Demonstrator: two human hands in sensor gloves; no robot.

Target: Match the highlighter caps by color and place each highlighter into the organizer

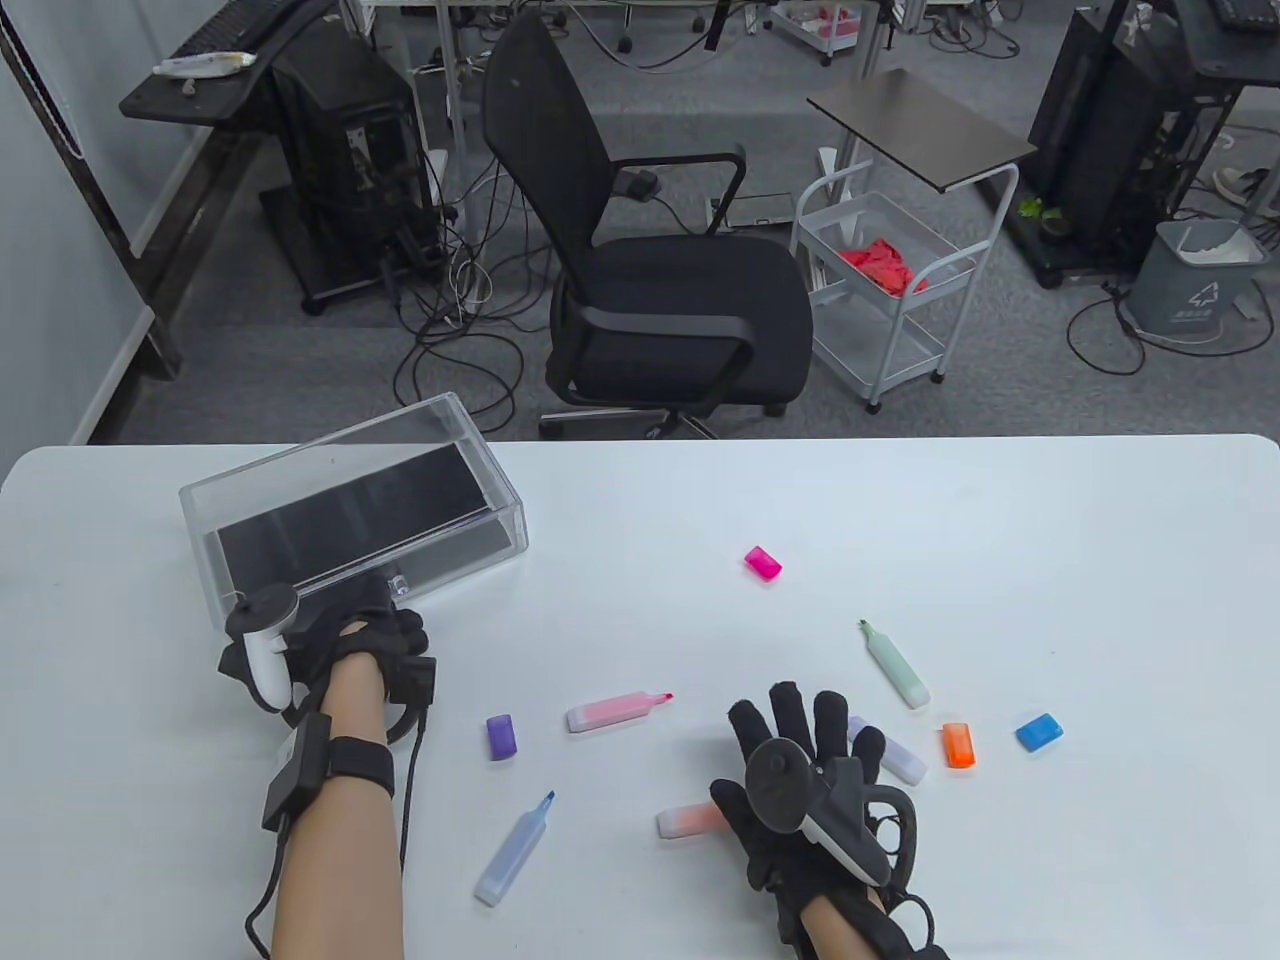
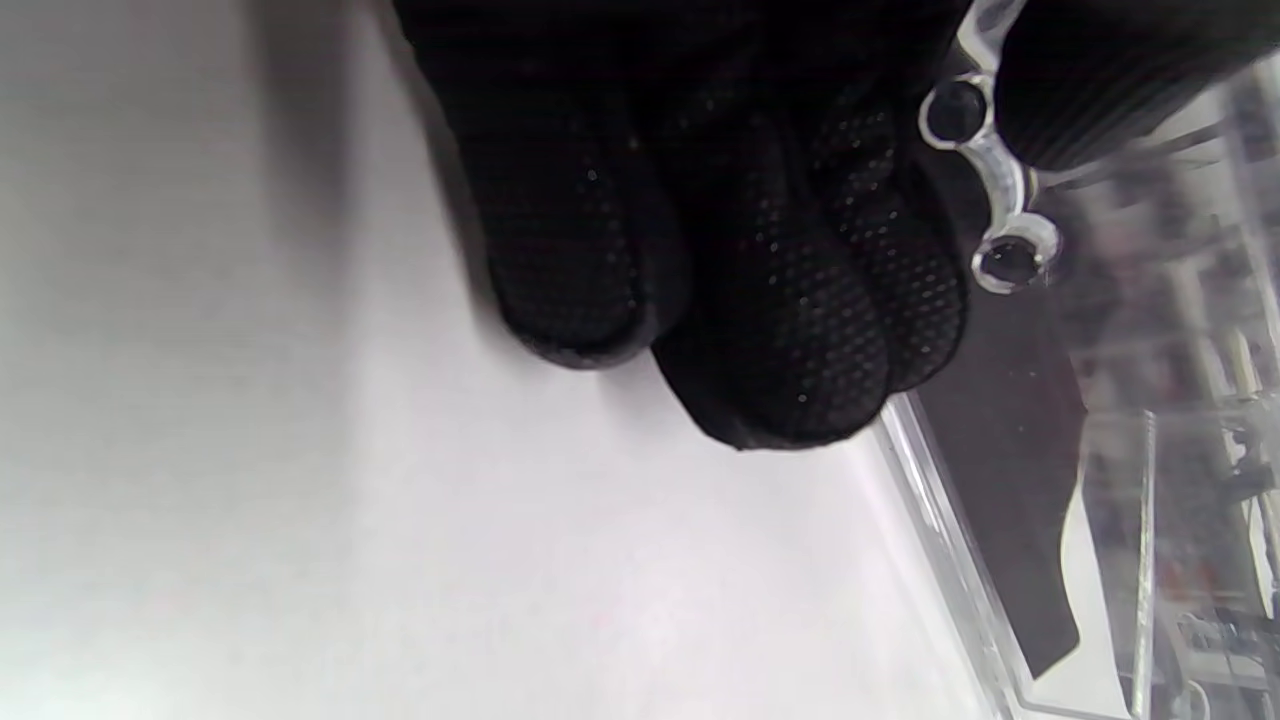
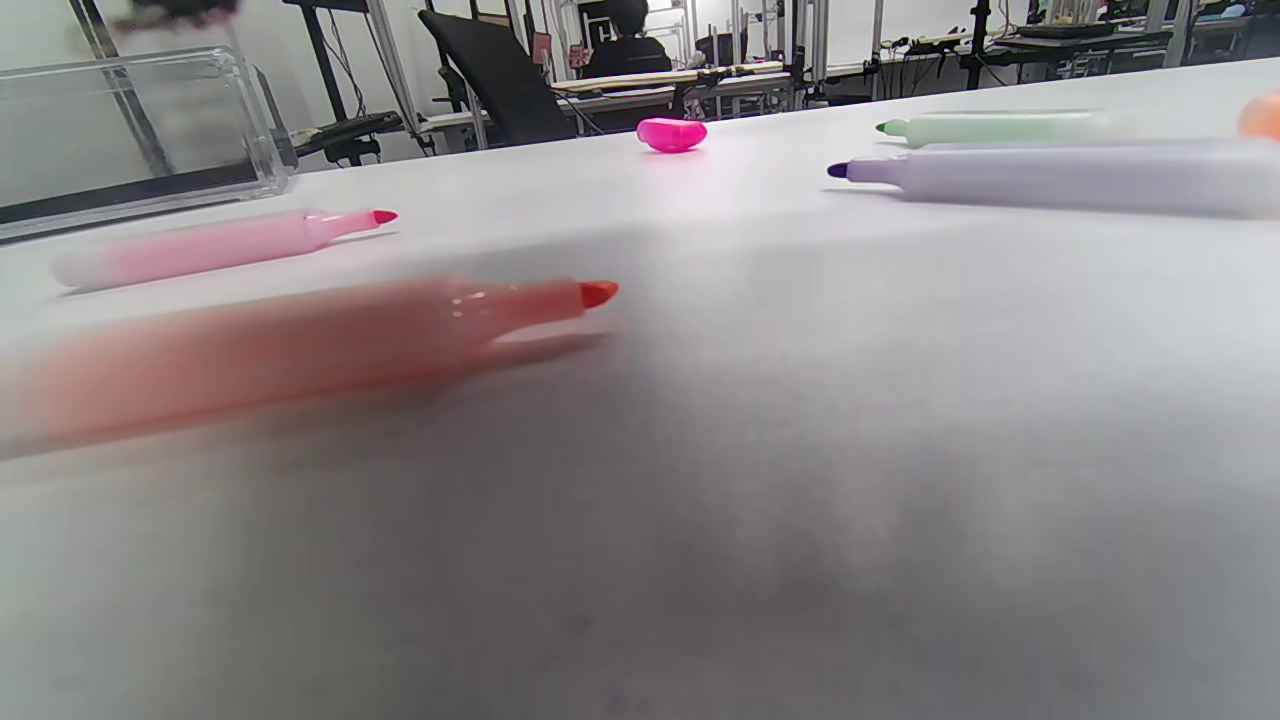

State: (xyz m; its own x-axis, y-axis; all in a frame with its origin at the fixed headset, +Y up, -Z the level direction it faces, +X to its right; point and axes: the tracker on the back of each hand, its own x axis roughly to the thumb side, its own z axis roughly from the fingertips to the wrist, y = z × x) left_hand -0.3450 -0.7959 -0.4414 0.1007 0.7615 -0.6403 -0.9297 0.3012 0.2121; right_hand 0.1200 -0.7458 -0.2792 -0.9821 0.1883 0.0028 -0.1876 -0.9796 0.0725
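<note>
The clear organizer stands at the table's left. My left hand is at its front wall, with curled fingers and thumb pinching its small clear handle. My right hand hovers flat and open over the orange highlighter and beside the purple highlighter. Uncapped pink, blue and green highlighters lie apart on the table. Loose caps: purple, pink, orange, blue. I see no green cap.
The white table ends at its far edge, with a black office chair and a white cart on the floor behind it. In the right wrist view the orange highlighter lies closest and blurred.
</note>
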